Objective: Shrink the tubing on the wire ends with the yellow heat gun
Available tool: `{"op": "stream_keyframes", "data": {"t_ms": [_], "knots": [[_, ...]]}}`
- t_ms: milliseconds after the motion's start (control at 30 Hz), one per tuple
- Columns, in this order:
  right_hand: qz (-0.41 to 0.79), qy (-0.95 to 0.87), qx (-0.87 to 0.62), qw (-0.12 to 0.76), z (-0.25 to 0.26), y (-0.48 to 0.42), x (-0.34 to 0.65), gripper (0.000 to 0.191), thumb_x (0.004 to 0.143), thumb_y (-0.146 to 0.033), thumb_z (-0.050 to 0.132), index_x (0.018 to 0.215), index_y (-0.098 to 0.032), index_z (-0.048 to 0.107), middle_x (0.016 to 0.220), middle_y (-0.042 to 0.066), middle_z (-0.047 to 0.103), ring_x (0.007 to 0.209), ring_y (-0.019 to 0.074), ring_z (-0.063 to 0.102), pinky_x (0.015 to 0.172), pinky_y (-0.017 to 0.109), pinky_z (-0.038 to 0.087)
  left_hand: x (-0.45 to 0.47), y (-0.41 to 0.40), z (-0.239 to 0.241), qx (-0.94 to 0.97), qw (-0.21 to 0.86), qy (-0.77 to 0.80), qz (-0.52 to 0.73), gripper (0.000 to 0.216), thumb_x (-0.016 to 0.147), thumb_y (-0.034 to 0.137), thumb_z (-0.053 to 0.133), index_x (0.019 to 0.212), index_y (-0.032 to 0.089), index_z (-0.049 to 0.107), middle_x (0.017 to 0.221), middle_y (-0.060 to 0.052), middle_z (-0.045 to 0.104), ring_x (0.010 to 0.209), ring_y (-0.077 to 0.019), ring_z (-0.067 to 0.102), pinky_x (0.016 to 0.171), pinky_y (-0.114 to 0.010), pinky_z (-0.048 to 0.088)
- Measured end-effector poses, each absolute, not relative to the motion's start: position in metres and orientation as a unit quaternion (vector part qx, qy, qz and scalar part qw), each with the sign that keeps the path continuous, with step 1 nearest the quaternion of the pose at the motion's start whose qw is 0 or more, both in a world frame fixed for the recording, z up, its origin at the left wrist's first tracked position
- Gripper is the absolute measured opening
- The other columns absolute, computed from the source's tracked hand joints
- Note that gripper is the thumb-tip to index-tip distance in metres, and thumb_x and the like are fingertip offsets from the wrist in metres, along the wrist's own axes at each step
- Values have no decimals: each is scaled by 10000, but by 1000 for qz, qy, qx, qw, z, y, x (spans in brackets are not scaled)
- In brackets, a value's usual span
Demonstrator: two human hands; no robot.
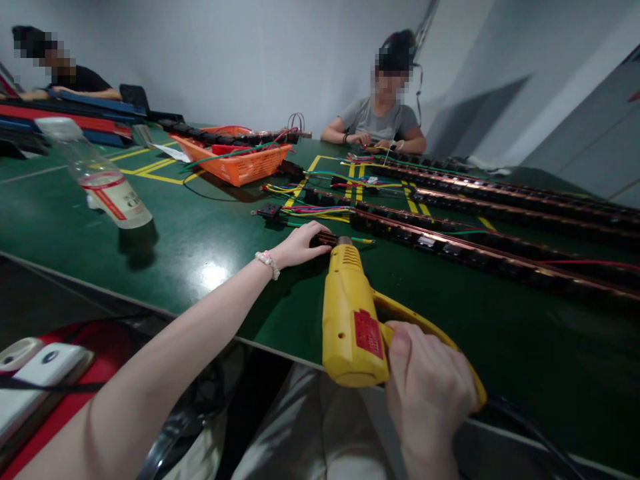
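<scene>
My right hand [430,383] is wrapped around the handle of a yellow heat gun [350,313], which points away from me over the table. Beyond its metal nozzle, my left hand [303,245] pinches a small dark piece with copper-coloured strips [327,239]. The nozzle's tip overlaps this piece in the view, and I cannot tell whether they touch. A green-yellow wire [363,241] sticks out to the right of it. Just past my left hand are a black connector [270,213] and a bundle of coloured wires [317,212].
Long black strips with copper rails [475,243] stretch across the right side. An orange basket [260,167] holds wired parts. At left, a plastic bottle [113,180] stands on the green table [200,233]. A person in grey [383,120] works opposite; another [87,80] sits far left.
</scene>
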State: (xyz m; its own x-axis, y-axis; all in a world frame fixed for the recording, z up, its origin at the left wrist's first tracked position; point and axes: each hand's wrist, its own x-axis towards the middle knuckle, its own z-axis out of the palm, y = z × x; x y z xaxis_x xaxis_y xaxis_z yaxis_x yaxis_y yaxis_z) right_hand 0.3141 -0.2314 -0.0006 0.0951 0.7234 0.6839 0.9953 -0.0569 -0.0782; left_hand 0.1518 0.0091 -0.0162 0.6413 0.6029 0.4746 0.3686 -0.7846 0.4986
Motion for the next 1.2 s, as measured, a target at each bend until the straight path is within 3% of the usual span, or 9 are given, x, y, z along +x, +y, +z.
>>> {"op": "stream_keyframes", "data": {"t_ms": [533, 1200], "knots": [[-252, -627, -685, 272, -7, -231, 353, 409, 935, -257, 279, 799, -168, 654, 655, 21, 634, 637, 141, 560, 658, 276, 348, 150, 5, -13, 879, 218, 279, 320, 351, 791, 383, 580, 1072, 174, 560, 1054, -73, 576, 984, -203, 571, 908, -365, 450], [-270, -616, -703, 233, -8, -235, 363, 319, 911, -253, 290, 836, -185, 593, 672, 18, 606, 644, 161, 547, 636, 289, 340, 152, 5, -15, 880, 215, 283, 315, 386, 771, 413, 606, 1085, 192, 560, 1051, -61, 561, 956, -192, 584, 897, -364, 466]]}}
